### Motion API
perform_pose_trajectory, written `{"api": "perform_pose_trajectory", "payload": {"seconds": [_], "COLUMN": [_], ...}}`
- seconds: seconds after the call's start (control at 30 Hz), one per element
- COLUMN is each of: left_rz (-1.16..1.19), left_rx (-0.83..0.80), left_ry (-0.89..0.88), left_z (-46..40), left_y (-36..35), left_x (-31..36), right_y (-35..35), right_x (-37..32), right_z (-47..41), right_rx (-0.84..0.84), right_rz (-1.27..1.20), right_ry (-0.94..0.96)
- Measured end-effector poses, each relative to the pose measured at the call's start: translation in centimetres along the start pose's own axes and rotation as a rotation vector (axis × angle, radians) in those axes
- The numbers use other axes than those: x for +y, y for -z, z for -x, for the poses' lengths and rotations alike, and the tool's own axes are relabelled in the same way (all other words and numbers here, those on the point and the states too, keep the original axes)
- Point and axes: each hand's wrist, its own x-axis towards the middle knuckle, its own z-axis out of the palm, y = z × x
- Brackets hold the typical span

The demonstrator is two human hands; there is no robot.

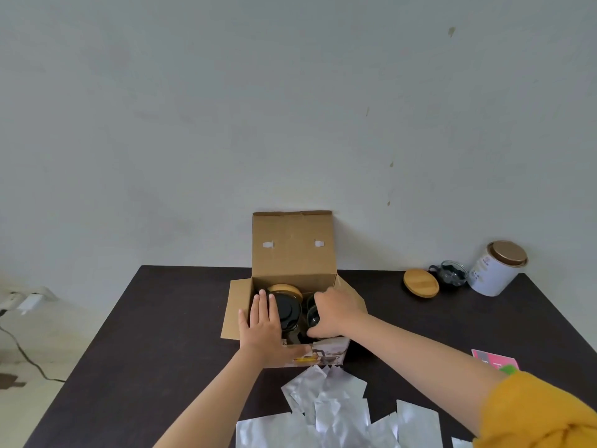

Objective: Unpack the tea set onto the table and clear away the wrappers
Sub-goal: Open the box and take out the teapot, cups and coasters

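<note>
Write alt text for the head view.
A person's left hand rests flat on an open brown cardboard box while the right hand grips a dark glass piece inside; silver foil wrappers lie on the dark table.

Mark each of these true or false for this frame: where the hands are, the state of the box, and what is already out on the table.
1. The cardboard box has its lid flap standing open. True.
2. The right hand rests flat on the table, away from the box. False: it reaches into the box, fingers curled round a dark glass piece.
3. The left hand lies with straight fingers on the box's left side. True.
4. The silvery wrappers are piled inside the box. False: they lie on the table in front of it.
5. A round wooden lid lies on the table beside a small glass cup. True.
</note>
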Motion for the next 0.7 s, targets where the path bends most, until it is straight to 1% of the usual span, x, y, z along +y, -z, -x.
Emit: {"api": "perform_pose_trajectory", "payload": {"seconds": [0.2, 0.33, 0.4, 0.5, 0.57, 0.7], "left_rz": [-0.001, 0.026, 0.071, 0.177, 0.199, 0.202], "left_rx": [-0.038, -0.114, -0.105, -0.11, -0.114, -0.053], "left_ry": [0.01, 0.067, 0.076, 0.094, 0.147, 0.281], "left_z": [0.1, -0.1, -0.2, 0.1, 0.3, 0.2], "left_y": [0.3, 1.4, 2.1, 2.4, 1.8, 0.2], "left_x": [0.1, 1.2, 2.8, 6.3, 8.3, 10.4], "right_y": [2.4, 3.2, 2.8, 1.5, 0.7, -0.9], "right_x": [1.6, 4.4, 6.3, 9.4, 11.4, 16.0], "right_z": [0.8, 1.8, 2.3, 3.1, 3.9, 5.5], "right_rx": [0.131, 0.213, 0.205, 0.148, 0.125, 0.079], "right_rz": [-0.178, -0.253, -0.256, -0.309, -0.325, -0.335], "right_ry": [-0.056, -0.128, -0.17, -0.254, -0.3, -0.367]}}
